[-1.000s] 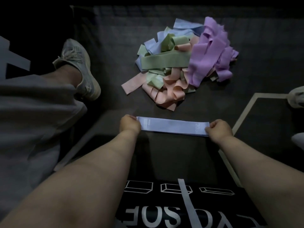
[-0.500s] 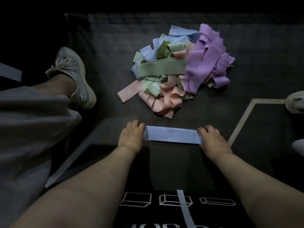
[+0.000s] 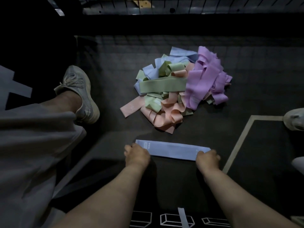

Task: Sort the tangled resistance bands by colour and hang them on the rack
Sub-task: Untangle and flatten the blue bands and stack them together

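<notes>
A light blue resistance band (image 3: 172,150) lies flat and straight on the dark floor just in front of me. My left hand (image 3: 137,155) grips its left end with curled fingers. Its right end is held the same way by my right hand (image 3: 207,159). Beyond it sits the tangled pile (image 3: 177,89) with purple bands (image 3: 205,79) on the right, green (image 3: 162,84) across the middle, peach (image 3: 167,116) at the front and more blue (image 3: 154,69) at the back. A wire grid rack (image 3: 164,5) runs along the top edge.
My left foot in a grey sneaker (image 3: 80,94) rests left of the pile, with my grey-clad leg filling the left side. Another pale shoe (image 3: 294,119) shows at the right edge. A pale tape line (image 3: 238,142) marks the floor on the right.
My fingers went from lying flat on the blue band's ends to curling round them. The view tilted up, bringing the wire rack into sight. The pile has not moved.
</notes>
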`<action>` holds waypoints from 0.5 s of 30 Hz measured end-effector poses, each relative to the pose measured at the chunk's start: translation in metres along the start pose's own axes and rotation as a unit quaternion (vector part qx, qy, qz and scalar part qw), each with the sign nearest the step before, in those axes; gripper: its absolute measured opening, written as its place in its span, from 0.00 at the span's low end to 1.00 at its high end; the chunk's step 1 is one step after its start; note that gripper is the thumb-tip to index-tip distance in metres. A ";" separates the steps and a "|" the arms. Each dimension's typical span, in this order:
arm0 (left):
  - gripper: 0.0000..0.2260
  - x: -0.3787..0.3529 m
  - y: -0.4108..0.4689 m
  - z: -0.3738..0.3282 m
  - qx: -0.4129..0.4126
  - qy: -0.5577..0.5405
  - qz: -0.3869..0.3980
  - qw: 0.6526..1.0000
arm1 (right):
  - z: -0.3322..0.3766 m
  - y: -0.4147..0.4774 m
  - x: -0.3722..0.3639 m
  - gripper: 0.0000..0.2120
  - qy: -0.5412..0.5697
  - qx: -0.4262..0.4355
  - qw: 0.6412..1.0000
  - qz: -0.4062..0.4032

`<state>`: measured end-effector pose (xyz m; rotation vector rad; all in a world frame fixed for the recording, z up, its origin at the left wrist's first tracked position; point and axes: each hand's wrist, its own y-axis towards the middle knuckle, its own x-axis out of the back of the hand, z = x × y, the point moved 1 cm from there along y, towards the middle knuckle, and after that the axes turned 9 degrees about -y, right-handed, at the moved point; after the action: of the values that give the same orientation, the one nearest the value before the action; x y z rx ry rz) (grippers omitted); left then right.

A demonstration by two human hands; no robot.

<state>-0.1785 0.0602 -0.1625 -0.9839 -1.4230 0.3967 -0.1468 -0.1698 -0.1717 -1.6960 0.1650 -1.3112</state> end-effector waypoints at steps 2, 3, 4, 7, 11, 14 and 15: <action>0.22 0.008 0.001 -0.004 0.004 0.015 -0.026 1.000 | 0.002 0.001 0.009 0.31 0.002 0.006 1.000 -0.026; 0.21 0.014 0.001 -0.010 -0.007 0.012 -0.048 0.999 | 0.006 0.000 0.015 0.30 0.008 0.022 0.999 -0.048; 0.21 0.021 0.003 -0.019 -0.030 0.002 -0.072 0.997 | 0.014 0.000 0.021 0.30 0.016 0.047 0.996 -0.073; 0.20 0.045 0.020 -0.065 -0.124 -0.046 -0.118 0.984 | 0.056 -0.006 0.046 0.26 0.024 0.173 0.975 -0.135; 0.11 0.072 0.047 -0.152 -0.227 -0.212 -0.092 0.946 | 0.130 -0.005 0.064 0.19 0.012 0.380 0.914 -0.142; 0.06 0.078 0.062 -0.210 -0.195 -0.380 -0.033 0.903 | 0.181 -0.002 0.068 0.19 -0.007 0.469 0.880 -0.080; 0.06 0.077 0.069 -0.225 -0.182 -0.401 -0.030 0.897 | 0.196 0.001 0.067 0.20 -0.021 0.498 0.865 -0.064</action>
<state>0.0660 0.0839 -0.1345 -1.1271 -2.3367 0.5346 0.0397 -0.0957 -0.1213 -0.8357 -0.5802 -1.1334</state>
